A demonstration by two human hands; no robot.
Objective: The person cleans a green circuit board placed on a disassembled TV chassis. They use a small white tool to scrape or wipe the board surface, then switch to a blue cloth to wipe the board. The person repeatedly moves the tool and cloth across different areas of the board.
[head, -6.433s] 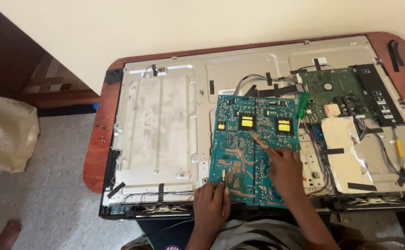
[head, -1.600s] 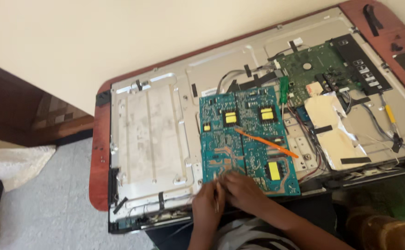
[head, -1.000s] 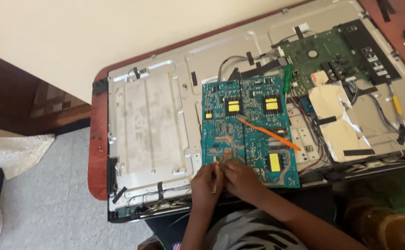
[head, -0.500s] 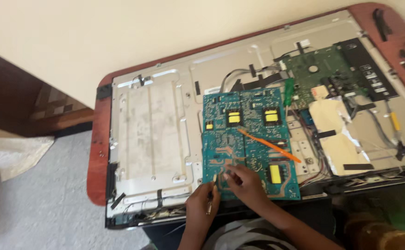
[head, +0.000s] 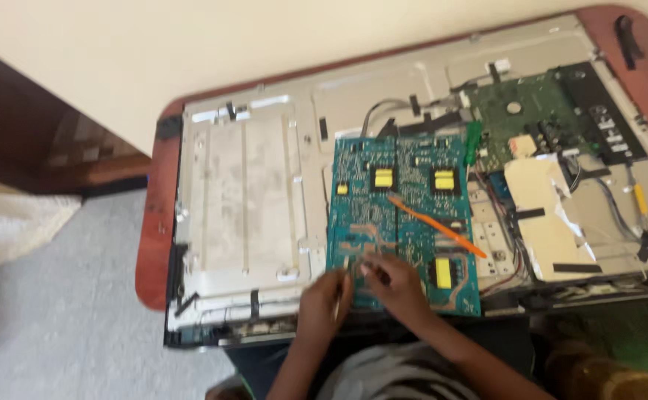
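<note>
Teal circuit board (head: 401,222) lies flat on the metal back panel (head: 242,200) of an opened flat-screen set, right of the panel's centre. Both hands sit at the board's near edge, close together: left hand (head: 324,300) and right hand (head: 394,285), fingers pinched on something small between them; blurred, can't tell what or how tight. Orange tool (head: 435,224) lies diagonally across the board, untouched. Green board (head: 524,122) up right, tan sheet (head: 542,215) beside it. Set rests on a red-brown table (head: 153,244).
</note>
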